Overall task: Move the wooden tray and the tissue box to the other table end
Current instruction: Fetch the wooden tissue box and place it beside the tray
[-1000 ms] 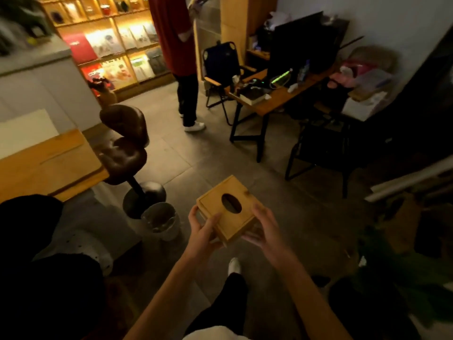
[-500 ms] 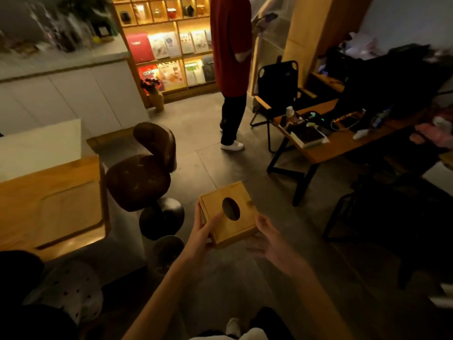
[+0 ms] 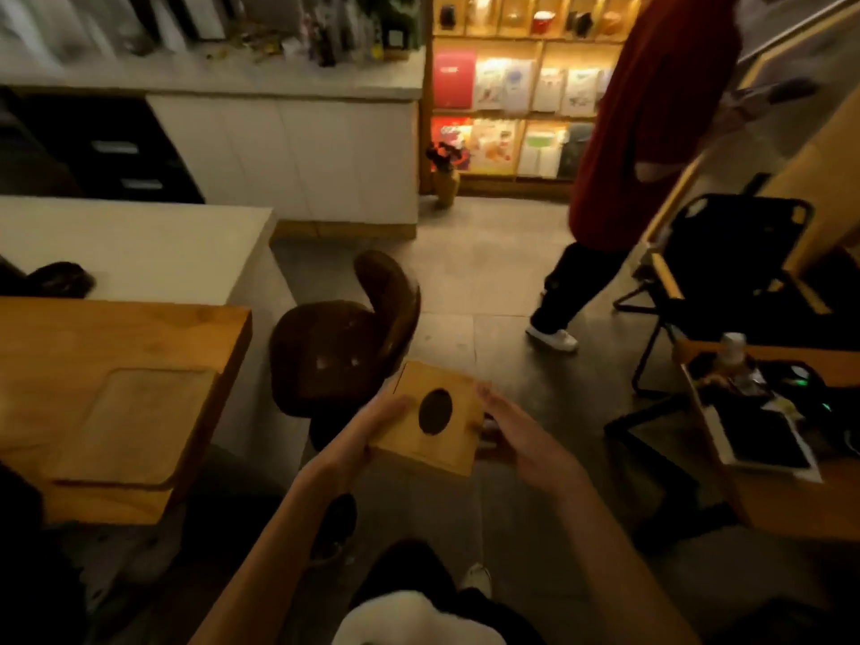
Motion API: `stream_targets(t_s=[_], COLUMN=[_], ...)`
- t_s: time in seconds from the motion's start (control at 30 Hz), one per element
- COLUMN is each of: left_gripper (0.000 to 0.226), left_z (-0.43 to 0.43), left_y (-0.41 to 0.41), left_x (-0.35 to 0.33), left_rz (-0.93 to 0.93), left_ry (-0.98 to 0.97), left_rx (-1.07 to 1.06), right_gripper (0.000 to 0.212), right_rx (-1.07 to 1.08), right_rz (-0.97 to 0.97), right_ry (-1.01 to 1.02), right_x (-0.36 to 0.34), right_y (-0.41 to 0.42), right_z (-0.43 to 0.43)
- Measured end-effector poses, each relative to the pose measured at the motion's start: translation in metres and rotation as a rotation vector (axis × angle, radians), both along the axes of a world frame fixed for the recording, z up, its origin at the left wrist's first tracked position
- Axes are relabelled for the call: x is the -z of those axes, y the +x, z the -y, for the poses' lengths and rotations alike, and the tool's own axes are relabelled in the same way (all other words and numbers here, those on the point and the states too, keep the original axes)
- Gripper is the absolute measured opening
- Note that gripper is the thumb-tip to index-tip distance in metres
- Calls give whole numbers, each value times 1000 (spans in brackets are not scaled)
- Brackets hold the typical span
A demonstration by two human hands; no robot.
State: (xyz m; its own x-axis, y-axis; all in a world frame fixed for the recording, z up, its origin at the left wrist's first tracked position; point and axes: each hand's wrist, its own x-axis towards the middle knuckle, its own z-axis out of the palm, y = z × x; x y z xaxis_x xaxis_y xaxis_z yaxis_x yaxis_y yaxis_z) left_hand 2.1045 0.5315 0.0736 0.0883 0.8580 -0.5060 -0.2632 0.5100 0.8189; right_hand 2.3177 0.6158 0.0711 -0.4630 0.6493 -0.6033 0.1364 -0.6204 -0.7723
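Observation:
I hold a square wooden tissue box point(image 3: 456, 446) with a dark oval slot in its top, in the air over the floor. My left hand point(image 3: 367, 428) grips its left side. My right hand point(image 3: 521, 432) lies flat against its right side, fingers stretched along the edge. The wooden tray point(image 3: 135, 428), flat with rounded corners, lies on the near right corner of the wooden table point(image 3: 93, 332) at the left, well apart from both hands.
A dark brown stool point(image 3: 344, 337) stands between the table and the box. A person in a red top point(image 3: 647, 132) stands ahead on the right. A black folding chair point(image 3: 726, 267) and a cluttered desk point(image 3: 782, 486) are at the right. A white counter point(image 3: 139, 244) lies behind the table.
My view has swung left, so the table and tray now fill more of the left side. The box stays between my hands, and my right hand has closed against its right side.

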Motion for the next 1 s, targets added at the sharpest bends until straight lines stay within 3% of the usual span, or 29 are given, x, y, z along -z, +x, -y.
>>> stream_targets(t_s=[0.1, 0.2, 0.27, 0.43, 0.53, 0.63, 0.73, 0.87, 1.0], left_gripper=[79, 69, 65, 106, 93, 109, 109, 111, 103], left_z=[-33, -62, -82, -153, -199, -239, -261, -292, -305], left_y=[-26, -43, -50, -47, -53, -81, -101, -125, -124], left_x=[11, 19, 30, 39, 37, 35, 33, 27, 16], left_rz=[19, 129, 161, 80, 79, 47, -18, -80, -130], left_ry=[50, 24, 82, 118, 154, 135, 117, 89, 42], left_rx=[-187, -609, -762, -792, -902, -1009, -1080, -1199, -1374], right_gripper=[50, 57, 61, 67, 72, 69, 80, 68, 62], right_rx=[-19, -25, -5, -66, -139, -273, -410, -571, -876], right_rz=[-38, -77, -98, -114, -126, -150, -189, -237, -204], right_ry=[22, 24, 17, 20, -15, -3, -46, -68, -130], right_x=[3, 10, 19, 38, 39, 36, 34, 34, 37], right_y=[-37, -75, -103, -174, -209, -240, -266, -304, -334], right_z=[-54, -105, -140, -213, -245, -288, -321, -363, -393])
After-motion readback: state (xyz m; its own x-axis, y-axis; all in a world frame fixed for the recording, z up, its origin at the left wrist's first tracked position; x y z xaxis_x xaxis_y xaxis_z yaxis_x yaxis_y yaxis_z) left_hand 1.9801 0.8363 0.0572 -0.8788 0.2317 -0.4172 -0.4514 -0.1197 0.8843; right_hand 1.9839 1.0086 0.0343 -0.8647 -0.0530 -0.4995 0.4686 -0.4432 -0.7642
